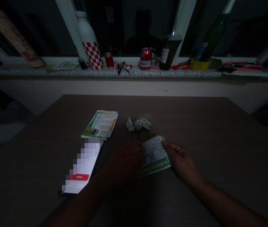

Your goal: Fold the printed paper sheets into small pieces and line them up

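Observation:
A printed green-and-white leaflet (156, 154) is held between my two hands, low over the table. My right hand (182, 159) pinches its right edge, thumb on top. On the other side, my left hand (126, 159) closes over the leaflet's left edge; its fingers are dark and slightly blurred, and the thumb is hidden. Just beyond the hands sit small folded paper pieces: a single one (130, 124) on the left and a joined pair (142, 123) beside it. A stack of similar leaflets (103, 123) lies farther left.
A lit phone (81, 170) lies on the brown table (186, 116) by my left forearm. Along the granite windowsill (124, 74) stand a checkered white bottle (91, 47), a red can (145, 58), a dark lidded cup (168, 52) and a green bottle (213, 36).

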